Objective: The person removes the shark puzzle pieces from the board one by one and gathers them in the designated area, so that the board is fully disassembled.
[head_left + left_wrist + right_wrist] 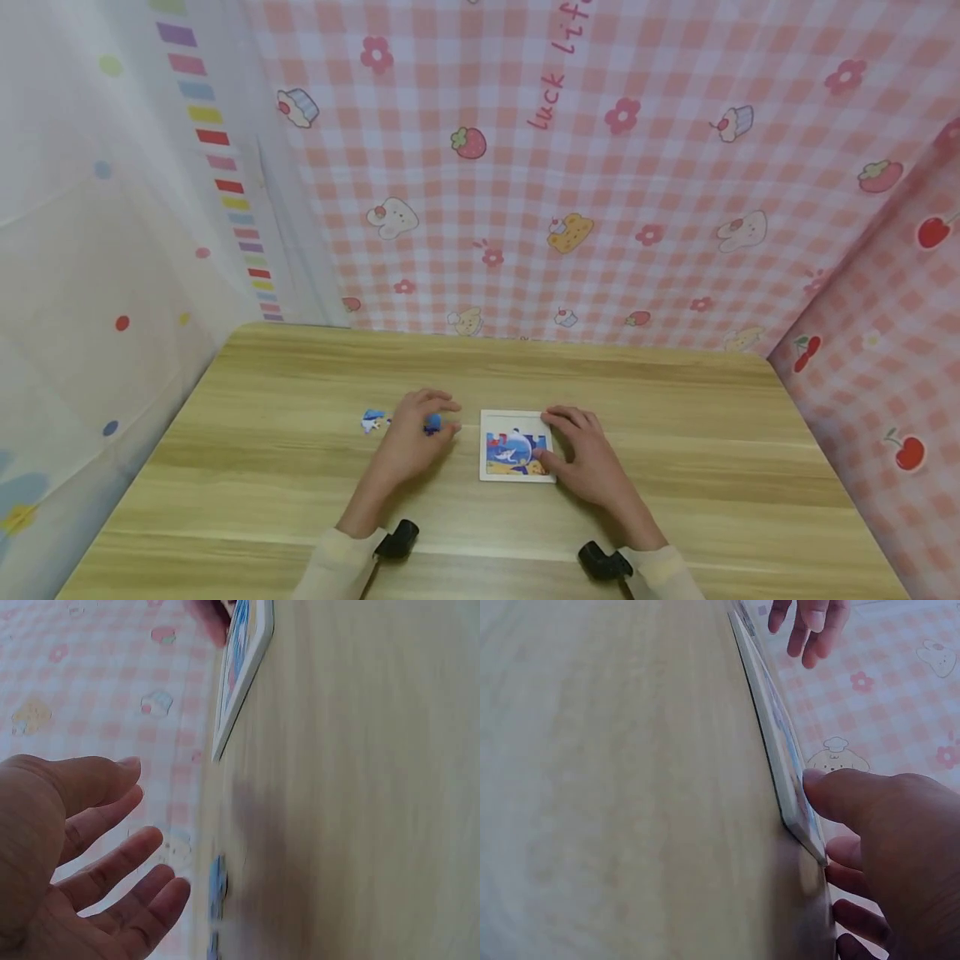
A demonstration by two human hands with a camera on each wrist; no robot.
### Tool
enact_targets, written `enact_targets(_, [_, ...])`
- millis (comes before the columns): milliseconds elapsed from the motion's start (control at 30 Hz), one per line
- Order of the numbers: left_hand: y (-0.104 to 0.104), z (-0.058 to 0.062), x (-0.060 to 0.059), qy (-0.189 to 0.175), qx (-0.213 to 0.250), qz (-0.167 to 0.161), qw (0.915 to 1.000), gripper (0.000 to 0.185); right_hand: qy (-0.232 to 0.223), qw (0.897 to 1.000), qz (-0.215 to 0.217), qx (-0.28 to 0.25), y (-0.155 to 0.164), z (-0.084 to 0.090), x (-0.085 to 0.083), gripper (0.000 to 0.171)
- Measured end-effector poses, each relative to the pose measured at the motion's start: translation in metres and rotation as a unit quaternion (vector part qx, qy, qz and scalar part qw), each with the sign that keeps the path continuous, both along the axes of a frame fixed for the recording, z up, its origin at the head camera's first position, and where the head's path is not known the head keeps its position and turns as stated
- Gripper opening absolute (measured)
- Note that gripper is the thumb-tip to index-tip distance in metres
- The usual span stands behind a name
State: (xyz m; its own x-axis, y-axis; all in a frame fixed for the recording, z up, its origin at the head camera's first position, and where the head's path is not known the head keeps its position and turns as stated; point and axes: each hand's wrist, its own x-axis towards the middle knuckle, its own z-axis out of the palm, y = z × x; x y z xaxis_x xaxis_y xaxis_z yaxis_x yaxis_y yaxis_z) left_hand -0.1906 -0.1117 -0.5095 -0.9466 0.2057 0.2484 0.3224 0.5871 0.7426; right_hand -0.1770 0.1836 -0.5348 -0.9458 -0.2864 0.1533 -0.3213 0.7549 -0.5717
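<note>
A small square jigsaw puzzle board (517,419) with a white frame lies flat on the table, its lower part filled with a blue sea picture. My right hand (588,457) holds the board's right side, thumb on the picture and fingers along the edge. In the right wrist view the thumb (840,791) rests on the board's face. To the left, my left hand (415,433) hovers over the table, fingers spread and loosely bent around nothing. Loose puzzle pieces lie by it: a blue-and-white piece (372,420) and a dark blue piece (432,423), partly hidden behind the hand.
The wood-grain table (675,467) reaches back to a pink checked cloth (525,183). White dotted cloth (112,250) hangs at the left side, and a cherry-print cloth (900,375) at the right. Black wrist cameras (397,540) sit on both forearms.
</note>
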Motion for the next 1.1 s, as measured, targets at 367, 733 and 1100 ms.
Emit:
enact_targets(367, [0.025, -0.002, 0.011, -0.057, 0.001, -0.030, 0.9979, 0.023, 0.003, 1.000, 0.007, -0.004, -0.003, 0.007, 0.003, 0.058])
enact_targets(733, [0.039, -0.004, 0.007, -0.053, -0.033, -0.054, 0.9966, 0.026, 0.032, 0.998, 0.059, 0.003, -0.020, 0.003, 0.006, 0.052])
enact_targets(1100, [0.051, -0.006, 0.004, -0.070, -0.108, -0.053, 0.9902, 0.026, 0.015, 0.998, 0.066, 0.008, -0.024, 0.002, 0.009, 0.055])
